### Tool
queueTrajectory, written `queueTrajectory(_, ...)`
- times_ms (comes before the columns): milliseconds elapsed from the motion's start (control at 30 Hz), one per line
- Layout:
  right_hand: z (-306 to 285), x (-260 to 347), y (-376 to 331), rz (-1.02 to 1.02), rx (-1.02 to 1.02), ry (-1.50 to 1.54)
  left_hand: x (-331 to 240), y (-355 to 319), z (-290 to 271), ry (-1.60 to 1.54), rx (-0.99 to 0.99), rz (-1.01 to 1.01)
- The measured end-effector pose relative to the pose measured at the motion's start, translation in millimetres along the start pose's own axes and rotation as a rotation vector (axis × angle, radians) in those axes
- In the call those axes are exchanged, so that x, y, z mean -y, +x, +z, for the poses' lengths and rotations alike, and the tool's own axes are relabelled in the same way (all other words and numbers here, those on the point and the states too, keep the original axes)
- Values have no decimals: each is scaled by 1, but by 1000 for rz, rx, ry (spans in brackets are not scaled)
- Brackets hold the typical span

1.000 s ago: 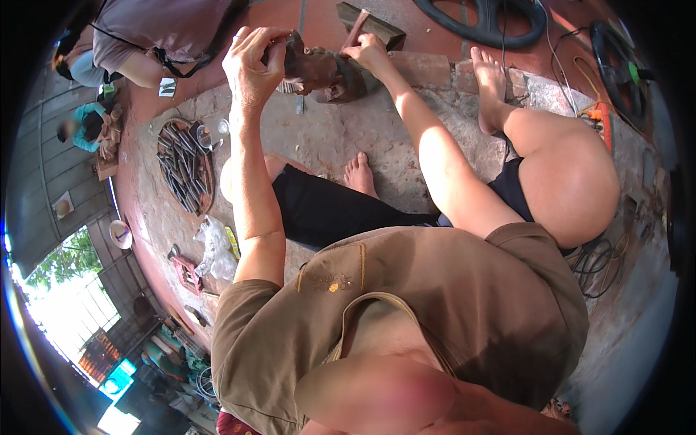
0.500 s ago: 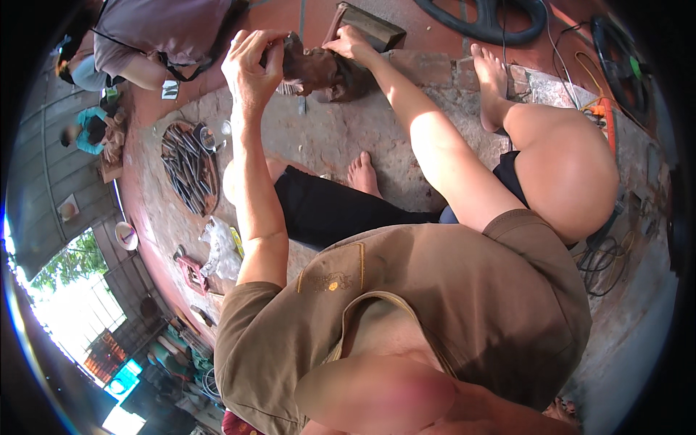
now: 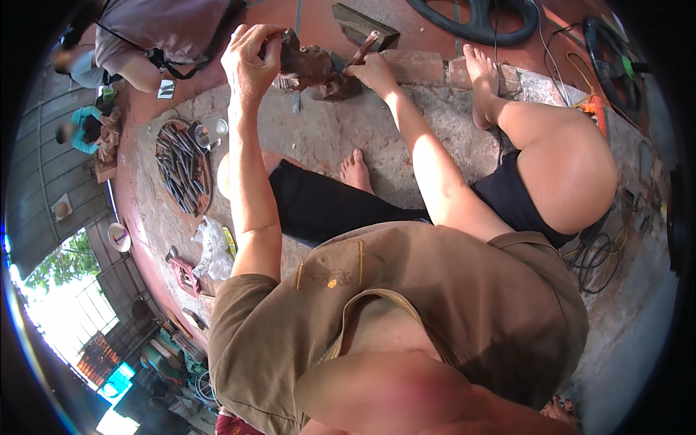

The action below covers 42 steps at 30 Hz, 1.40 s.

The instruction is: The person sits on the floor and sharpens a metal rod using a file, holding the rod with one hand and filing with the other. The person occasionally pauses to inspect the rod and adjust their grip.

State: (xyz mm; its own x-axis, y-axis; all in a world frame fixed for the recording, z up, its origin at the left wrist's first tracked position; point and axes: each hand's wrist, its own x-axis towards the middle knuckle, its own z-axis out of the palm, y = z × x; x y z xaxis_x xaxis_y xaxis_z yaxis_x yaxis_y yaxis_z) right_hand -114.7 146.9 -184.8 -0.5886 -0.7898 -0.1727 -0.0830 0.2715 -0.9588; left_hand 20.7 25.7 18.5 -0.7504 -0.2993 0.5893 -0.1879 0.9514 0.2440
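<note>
Reddish-brown wood is what this person is working on: a knobbly carved wooden piece (image 3: 308,67) sits on the concrete floor (image 3: 326,138) right out in front of them, at the far end of both outstretched arms. They're sitting on the ground, one leg folded in and the other knee up, which I'd guess keeps the piece close enough to lean over.

Left hand (image 3: 250,54) is wrapped around the upper end of the carving, fingers curled closed on it, apparently to pin it so it can't skid or roll. Right hand (image 3: 373,71) is closed around a wooden-handled tool (image 3: 362,49) that angles down toward the carving's right side. I can't make out the tip, so whether it's a chisel or a mallet, no idea. The bare foot (image 3: 480,69) rests by a row of bricks (image 3: 428,67) just past the piece, which looks like a brace for pushing.

Off to the left there's a round tray of metal rods or chisels (image 3: 181,167) with a glass jar (image 3: 209,133) beside it, near but not within instant reach. A crumpled plastic bag (image 3: 210,246) lies further back. Another person (image 3: 156,36) crouches just beyond the carving, busy with their own stuff.
</note>
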Motion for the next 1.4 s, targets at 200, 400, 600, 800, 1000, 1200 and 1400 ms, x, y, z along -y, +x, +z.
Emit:
queueTrajectory(200,21,-14,11,21,-115,139,-4,2,-1,3,-6,-8)
queueTrajectory(400,29,-21,20,0,-200,149,-1,1,0,16,-13,6)
queueTrajectory(600,26,1,41,-79,-311,-75,-3,0,2,19,-16,-7)
queueTrajectory(800,23,-7,21,-11,-320,-17,-4,0,2,26,-21,1)
queueTrajectory(1000,12,-12,7,0,-216,66,-4,0,3,23,-29,-20)
queueTrajectory(1200,1,-18,4,97,-25,185,-3,2,1,19,-30,-16)
queueTrajectory(1400,6,-24,-7,147,-68,489,2,-7,-2,46,-39,-10)
